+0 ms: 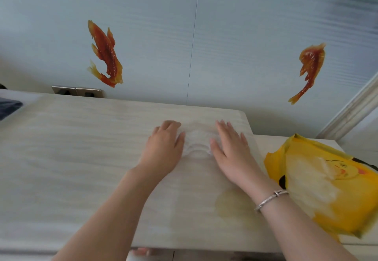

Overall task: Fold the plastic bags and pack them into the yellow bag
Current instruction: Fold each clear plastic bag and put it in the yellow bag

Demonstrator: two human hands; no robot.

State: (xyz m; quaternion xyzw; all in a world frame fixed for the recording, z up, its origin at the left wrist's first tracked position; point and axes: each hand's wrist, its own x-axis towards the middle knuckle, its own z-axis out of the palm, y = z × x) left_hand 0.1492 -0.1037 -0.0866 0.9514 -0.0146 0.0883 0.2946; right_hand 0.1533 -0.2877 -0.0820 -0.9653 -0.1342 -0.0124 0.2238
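Two hands lie flat on the desk [71, 158], pressing a clear plastic bag [197, 141] whose wrinkled middle shows between them.

Left to right: the left stretch of the desk carries nothing visible apart from a dark item [9, 107] at its far left corner, so there is ample room on that side. The left hand [163, 144] rests palm down on the bag's left part; its fingers [170, 124] are extended, the tips slightly bent, and grip nothing. The right hand [230, 144], with a bracelet [270, 199] at the wrist, presses the right part with fingers straight and spread, likewise holding nothing.

Judgement on the step in hand: this is smoothing before a fold. Air and creases are gathered in the centre, so the palms should sweep outward and toward the open end, then crease firmly. The film is thin and likely to slip and spring back, so one hand should pin it while the other folds.

Right side: the desk's far right corner is near the right hand, so clearance there is small. The yellow bag [327, 189] lies just beyond on a lower adjoining surface [263, 142], mouth toward the hands, within easy reach.
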